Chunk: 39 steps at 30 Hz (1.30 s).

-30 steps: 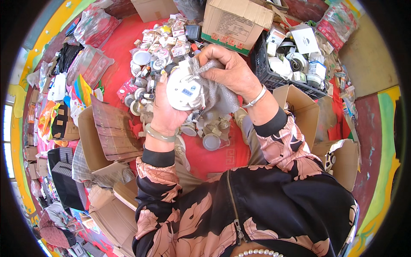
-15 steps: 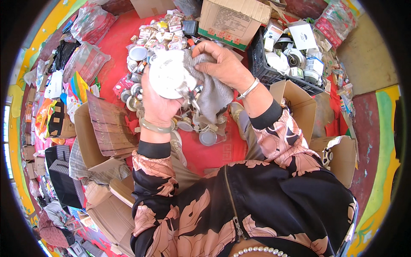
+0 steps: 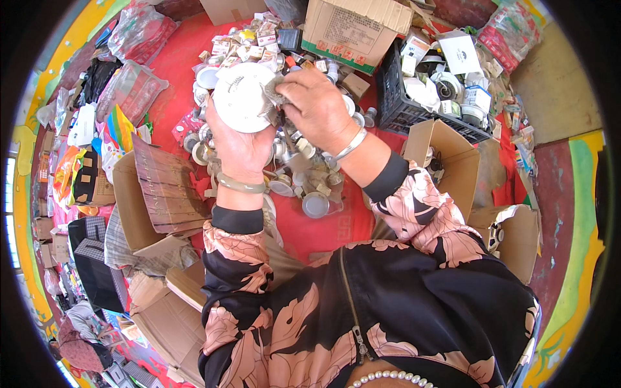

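Note:
A round white light fitting with coil springs on its face is held up in front of me. My left hand grips its lower edge, palm beneath. At the fitting's right edge, my right hand pinches a bunched grey cloth against it. Most of the cloth is hidden by the fingers. Under and beyond both hands spreads a heap of small lamps, light fittings and little boxes on the red carpet. A round white fitting lies at the heap's near end.
A large cardboard box stands behind the heap. Right of it is a black crate full of lamps and boxes. Open cartons flank me, with one carton on the left. A person is at the far lower left.
The grey cloth, which hung loose below my right hand, is now bunched small in it. My right hand has shifted left and slightly down along the fitting, which has tilted a little.

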Each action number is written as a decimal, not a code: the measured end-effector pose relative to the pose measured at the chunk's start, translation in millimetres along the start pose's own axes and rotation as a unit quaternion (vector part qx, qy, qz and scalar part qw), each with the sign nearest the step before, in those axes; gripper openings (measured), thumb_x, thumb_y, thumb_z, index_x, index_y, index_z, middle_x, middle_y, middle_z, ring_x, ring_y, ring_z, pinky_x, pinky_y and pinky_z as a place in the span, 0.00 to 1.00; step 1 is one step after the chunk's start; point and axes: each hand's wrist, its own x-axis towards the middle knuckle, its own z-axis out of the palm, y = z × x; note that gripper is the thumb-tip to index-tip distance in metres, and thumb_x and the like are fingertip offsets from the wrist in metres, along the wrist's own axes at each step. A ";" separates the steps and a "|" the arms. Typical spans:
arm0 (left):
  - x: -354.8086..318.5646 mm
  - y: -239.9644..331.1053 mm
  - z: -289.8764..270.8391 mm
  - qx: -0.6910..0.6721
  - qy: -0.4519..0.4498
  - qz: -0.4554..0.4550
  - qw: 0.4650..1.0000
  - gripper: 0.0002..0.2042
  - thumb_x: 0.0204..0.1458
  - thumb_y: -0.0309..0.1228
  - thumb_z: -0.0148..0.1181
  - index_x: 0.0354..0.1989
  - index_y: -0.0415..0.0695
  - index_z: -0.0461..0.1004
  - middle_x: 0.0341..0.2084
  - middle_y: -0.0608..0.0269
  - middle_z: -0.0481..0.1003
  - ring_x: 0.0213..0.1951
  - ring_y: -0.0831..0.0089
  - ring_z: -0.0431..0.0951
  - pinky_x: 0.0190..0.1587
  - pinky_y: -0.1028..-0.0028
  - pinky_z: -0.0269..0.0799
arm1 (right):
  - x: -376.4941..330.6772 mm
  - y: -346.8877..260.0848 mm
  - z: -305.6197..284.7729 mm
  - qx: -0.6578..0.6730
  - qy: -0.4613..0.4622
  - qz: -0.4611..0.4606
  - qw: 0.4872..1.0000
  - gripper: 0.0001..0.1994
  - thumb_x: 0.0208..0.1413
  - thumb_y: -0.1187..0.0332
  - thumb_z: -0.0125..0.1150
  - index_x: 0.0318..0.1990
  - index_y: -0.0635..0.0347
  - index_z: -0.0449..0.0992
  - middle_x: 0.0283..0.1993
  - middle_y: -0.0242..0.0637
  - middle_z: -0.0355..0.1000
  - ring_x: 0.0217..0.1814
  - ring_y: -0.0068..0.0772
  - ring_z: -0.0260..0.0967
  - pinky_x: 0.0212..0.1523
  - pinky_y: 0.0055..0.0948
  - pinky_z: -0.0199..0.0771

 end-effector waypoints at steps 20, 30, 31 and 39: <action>1.8 0.0 -2.7 -0.001 0.053 0.036 0.998 0.29 0.55 0.57 0.34 0.55 0.47 0.62 0.50 0.61 0.69 0.52 0.62 0.67 0.54 0.62 0.63 | 17.4 -21.7 -21.6 0.173 0.005 0.198 0.965 0.10 0.43 0.77 0.61 0.36 0.62 0.75 0.35 0.32 0.72 0.37 0.22 0.68 0.41 0.22 0.69; 3.1 -2.0 -10.4 0.051 0.080 0.025 0.995 0.29 0.55 0.55 0.29 0.51 0.45 0.63 0.41 0.59 0.71 0.40 0.60 0.72 0.43 0.60 0.70 | -10.9 -37.1 18.5 -0.074 -0.159 -0.027 0.984 0.09 0.38 0.78 0.54 0.32 0.65 0.73 0.34 0.42 0.69 0.36 0.43 0.67 0.36 0.33 0.70; 3.7 -2.1 -10.8 0.049 0.081 0.023 0.995 0.29 0.55 0.55 0.29 0.52 0.45 0.63 0.41 0.59 0.71 0.41 0.60 0.72 0.43 0.60 0.70 | -11.4 -34.2 19.0 -0.056 -0.146 -0.014 0.988 0.09 0.38 0.78 0.54 0.32 0.65 0.74 0.33 0.42 0.69 0.37 0.44 0.67 0.37 0.33 0.70; 6.2 -5.8 -10.1 0.057 0.128 0.052 0.989 0.29 0.53 0.56 0.30 0.51 0.46 0.64 0.43 0.58 0.70 0.42 0.58 0.71 0.45 0.55 0.67 | -11.9 -30.0 24.6 0.084 -0.124 0.054 0.987 0.09 0.39 0.77 0.55 0.31 0.64 0.76 0.31 0.43 0.70 0.36 0.49 0.67 0.39 0.36 0.70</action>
